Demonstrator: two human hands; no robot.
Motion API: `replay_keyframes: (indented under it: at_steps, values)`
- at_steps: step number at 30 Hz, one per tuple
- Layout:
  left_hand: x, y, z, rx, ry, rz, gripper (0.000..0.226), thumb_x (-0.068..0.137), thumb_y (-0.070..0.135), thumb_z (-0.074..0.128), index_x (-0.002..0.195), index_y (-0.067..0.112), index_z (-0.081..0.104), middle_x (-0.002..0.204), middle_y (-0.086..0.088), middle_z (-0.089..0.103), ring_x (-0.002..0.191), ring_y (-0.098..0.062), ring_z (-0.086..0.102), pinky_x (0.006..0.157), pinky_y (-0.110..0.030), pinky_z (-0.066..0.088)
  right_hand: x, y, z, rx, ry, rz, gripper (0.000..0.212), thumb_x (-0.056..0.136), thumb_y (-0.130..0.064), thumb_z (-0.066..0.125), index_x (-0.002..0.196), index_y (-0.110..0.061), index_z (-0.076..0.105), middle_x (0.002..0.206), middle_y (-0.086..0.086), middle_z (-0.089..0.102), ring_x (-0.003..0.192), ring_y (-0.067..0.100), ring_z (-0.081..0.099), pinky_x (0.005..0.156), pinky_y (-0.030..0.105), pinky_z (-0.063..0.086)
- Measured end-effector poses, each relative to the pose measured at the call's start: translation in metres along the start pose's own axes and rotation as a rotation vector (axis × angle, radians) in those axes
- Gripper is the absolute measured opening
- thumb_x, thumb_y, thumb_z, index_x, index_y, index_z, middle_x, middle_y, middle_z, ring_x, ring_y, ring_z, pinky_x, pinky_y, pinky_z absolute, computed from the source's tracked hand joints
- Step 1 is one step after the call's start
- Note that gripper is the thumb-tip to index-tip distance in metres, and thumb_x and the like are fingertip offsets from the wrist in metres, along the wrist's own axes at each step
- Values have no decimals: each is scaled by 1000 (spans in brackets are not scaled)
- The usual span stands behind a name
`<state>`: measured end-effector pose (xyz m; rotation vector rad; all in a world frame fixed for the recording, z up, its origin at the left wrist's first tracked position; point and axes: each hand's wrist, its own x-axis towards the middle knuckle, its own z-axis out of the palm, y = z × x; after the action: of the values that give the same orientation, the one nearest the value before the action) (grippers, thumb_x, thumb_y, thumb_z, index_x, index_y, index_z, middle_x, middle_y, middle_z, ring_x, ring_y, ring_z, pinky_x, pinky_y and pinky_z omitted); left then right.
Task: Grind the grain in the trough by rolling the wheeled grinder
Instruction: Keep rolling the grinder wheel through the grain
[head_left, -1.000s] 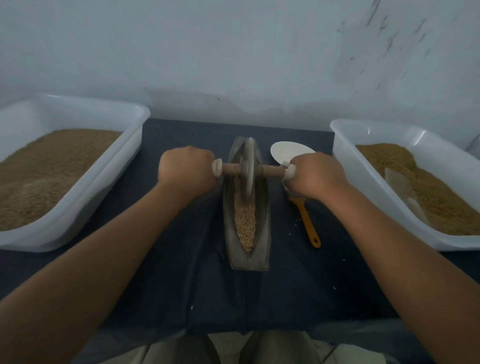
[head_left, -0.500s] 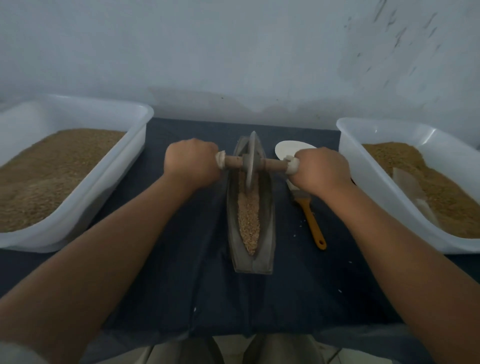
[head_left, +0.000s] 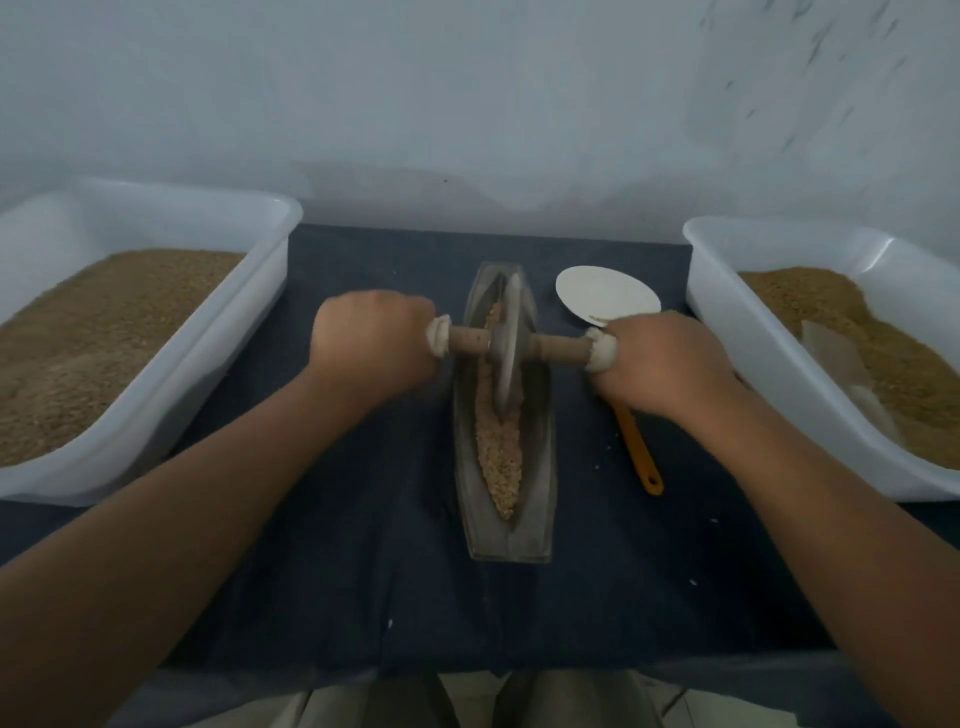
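Left hand (head_left: 371, 343) and right hand (head_left: 660, 364) each wrapped tight round an end of the grinder axle (head_left: 558, 347), one per side, likely to keep the wheel (head_left: 506, 353) upright and centred. Wheel sits in the boat-shaped trough (head_left: 540, 499), on the grain (head_left: 501, 457), toward the far end.

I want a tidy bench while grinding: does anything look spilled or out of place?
Only small things. A few pale specks lie scattered on the dark cloth around the trough, likely spillage. A translucent piece sits half buried in the right tub. Nothing looks damaged.
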<state>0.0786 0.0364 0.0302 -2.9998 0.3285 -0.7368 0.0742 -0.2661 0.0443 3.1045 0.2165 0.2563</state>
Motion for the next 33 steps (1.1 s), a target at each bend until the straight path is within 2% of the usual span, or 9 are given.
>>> replay_keyframes:
  at_steps: [4,8,11,14,19,24,27,30,33]
  values:
    - [43,4,-3,30,-81,-25,36,89,47,54,64,22,49,63,5,49,61,-28,57,60,-31,39,44,2,7,-53,26,63,37,94,-53,47,70,-28,56,70,-6,58,62,13,50,57,32,42]
    - [-6,4,-8,10,-54,-26,42,97,49,48,64,25,40,62,7,48,54,-21,47,56,-29,35,11,5,1,-25,11,-10,33,89,-56,53,71,-30,59,69,-8,63,61,13,56,57,32,49]
    - [-63,-2,-20,1,-9,32,46,89,47,66,62,28,34,55,11,37,43,-16,39,49,-23,23,-38,4,-15,71,119,-170,33,75,-64,44,57,-36,49,49,-13,50,47,4,48,44,26,36]
    - [-77,-5,-21,-13,26,47,44,77,41,78,61,28,40,51,13,32,37,-12,30,49,-17,18,-52,4,-21,123,63,-229,26,64,-64,40,57,-39,44,48,-14,48,47,1,47,44,27,34]
    - [-8,1,-1,22,-17,-20,42,93,51,49,62,25,37,59,9,41,51,-20,45,54,-28,32,7,3,3,-45,84,-17,36,91,-59,51,69,-31,56,63,-10,56,57,7,47,49,26,28]
    - [28,3,-5,-1,-91,-34,31,88,45,55,66,23,49,67,6,51,65,-29,59,61,-33,40,32,0,3,-25,66,41,40,97,-55,49,71,-26,61,67,-6,59,60,13,51,53,30,38]
    - [-17,3,-12,-21,47,15,40,97,46,55,67,22,47,61,5,46,52,-26,46,55,-29,32,-7,3,-7,32,9,-12,35,87,-59,53,69,-31,61,63,-10,60,59,11,56,54,31,47]
    - [-69,-4,-22,-96,201,120,43,97,41,60,63,22,44,54,4,42,42,-22,40,50,-24,28,-53,6,-16,71,43,-117,34,71,-67,41,65,-38,57,54,-15,54,52,1,52,46,27,37]
    - [-69,-7,-17,-87,238,141,42,97,42,55,62,21,45,53,3,43,41,-21,37,52,-22,21,-54,8,-10,72,11,-125,38,69,-70,37,68,-40,58,56,-15,57,53,2,53,47,28,38]
